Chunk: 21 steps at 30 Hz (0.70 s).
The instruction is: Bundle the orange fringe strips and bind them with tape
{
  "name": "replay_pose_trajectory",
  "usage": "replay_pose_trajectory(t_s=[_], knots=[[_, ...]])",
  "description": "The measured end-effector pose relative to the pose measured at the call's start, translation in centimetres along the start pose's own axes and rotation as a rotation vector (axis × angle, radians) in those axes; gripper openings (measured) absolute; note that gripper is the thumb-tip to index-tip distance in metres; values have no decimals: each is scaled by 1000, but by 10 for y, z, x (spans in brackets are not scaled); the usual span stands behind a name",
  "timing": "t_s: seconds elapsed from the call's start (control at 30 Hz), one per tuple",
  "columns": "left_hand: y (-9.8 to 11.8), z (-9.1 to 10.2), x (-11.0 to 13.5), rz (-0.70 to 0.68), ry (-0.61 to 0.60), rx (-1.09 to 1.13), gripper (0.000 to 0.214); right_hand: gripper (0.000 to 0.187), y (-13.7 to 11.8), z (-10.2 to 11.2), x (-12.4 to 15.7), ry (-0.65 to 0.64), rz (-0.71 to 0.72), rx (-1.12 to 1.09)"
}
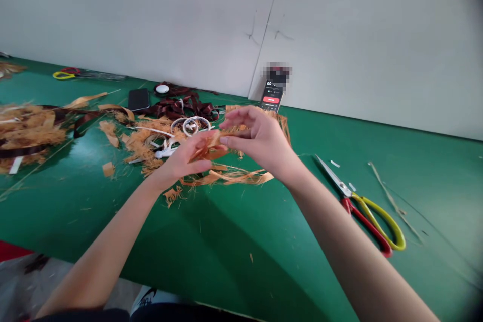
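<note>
Both my hands meet above the green table, just past its middle. My left hand is closed on a folded piece of orange frayed ribbon, thumb pressed on top. My right hand pinches the same piece from the right, its other fingers stretched out. More orange ribbon strips lie on the table right under my hands.
Red-and-yellow scissors lie to the right. Piles of orange fringe, dark brown ribbon, white rings, a dark phone and a lit phone leaning on the wall sit behind. Another pair of scissors lies far left.
</note>
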<state>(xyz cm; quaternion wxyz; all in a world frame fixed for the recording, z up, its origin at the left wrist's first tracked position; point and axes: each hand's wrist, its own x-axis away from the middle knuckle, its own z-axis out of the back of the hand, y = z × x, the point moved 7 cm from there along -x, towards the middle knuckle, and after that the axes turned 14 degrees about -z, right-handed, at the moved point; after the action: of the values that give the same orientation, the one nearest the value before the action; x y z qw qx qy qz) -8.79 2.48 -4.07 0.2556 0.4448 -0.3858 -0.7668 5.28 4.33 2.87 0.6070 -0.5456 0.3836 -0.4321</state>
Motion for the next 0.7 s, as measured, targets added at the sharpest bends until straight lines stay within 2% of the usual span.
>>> replay_pose_trajectory(t_s=[0.1,0.17,0.33,0.47,0.57,0.63,0.7], knots=[[-5,-5,0,150,-156,-43,41,31,-18,5,5,2,14,-14],[-10,-4,1,191,-195,-50,33,30,-27,14,10,25,21,-25],[-26,1,11,209,-271,-109,18,29,-36,44,21,93,28,-34],[-29,17,15,145,-311,-324,24,27,-38,70,33,154,10,-23],[-24,35,12,107,-221,-405,36,26,-37,89,41,207,-8,-17],[-14,46,7,89,-51,-411,43,26,-36,96,46,211,-27,-17],[0,47,-1,74,86,-415,53,25,-34,97,49,192,-47,-24]])
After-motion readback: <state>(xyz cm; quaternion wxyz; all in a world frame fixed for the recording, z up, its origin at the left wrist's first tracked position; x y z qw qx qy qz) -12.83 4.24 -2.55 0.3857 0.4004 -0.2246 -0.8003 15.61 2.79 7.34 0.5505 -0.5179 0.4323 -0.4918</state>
